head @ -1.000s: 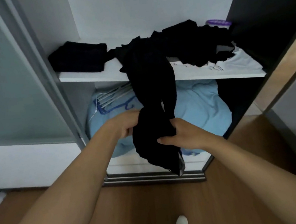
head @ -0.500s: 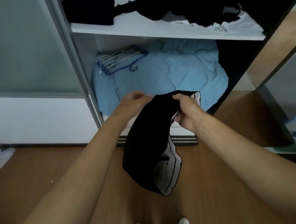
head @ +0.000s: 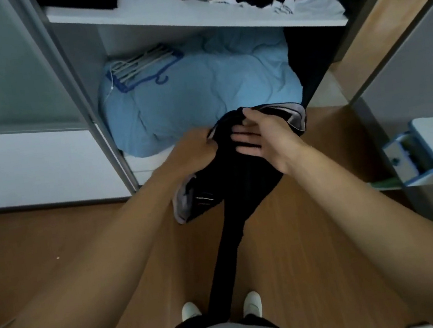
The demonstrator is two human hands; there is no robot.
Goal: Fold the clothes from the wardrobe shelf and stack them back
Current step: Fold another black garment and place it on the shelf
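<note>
1. black garment [head: 229,189]: held up off the floor in front of the wardrobe shelf [head: 191,21], its length hanging down to straighten.
2. left hand [head: 194,150]: grasping the garment's left edge.
3. right hand [head: 261,136]: fingers straight, lying flat on the cloth, likely smoothing it.

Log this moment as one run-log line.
stage: unfolding, not folded | left hand: grips black garment | right hand: fingers straight on garment top | garment: hangs toward floor | shelf: clothes unsorted

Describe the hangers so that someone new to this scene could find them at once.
Look inside the open wardrobe, below the white shelf. A light blue quilt fills that lower space, and the hangers lie bunched on its back left corner. They are the only thin, hooked frames there.
</note>
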